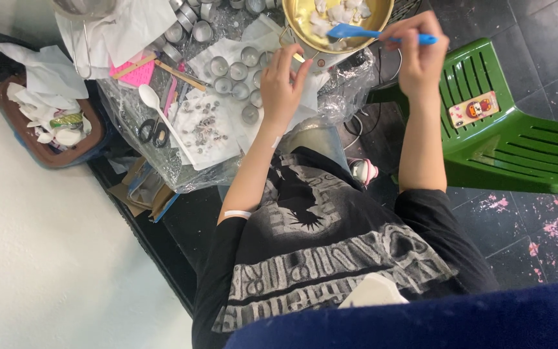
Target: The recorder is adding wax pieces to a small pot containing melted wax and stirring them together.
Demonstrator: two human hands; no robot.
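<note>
My right hand (pixel 421 55) grips the handle of a blue spatula (pixel 350 31). The spatula's blade lies in a gold metal bowl (pixel 297 22) that holds white waxy chunks. My left hand (pixel 279 84) hovers just below the bowl's rim, with thumb and fingers pinched on a small pale piece (pixel 299 57). Beside that hand, several small round metal cups (pixel 237 71) stand on white paper over clear plastic sheeting.
A white plastic spoon (pixel 153 100), black-handled scissors (pixel 153 132), a pink pad (pixel 138 72) and wooden sticks lie at the left. White paper (pixel 205 126) carries several tiny metal bits. A brown tray (pixel 46 154) holds crumpled tissue. A green plastic chair (pixel 505 129) stands at the right.
</note>
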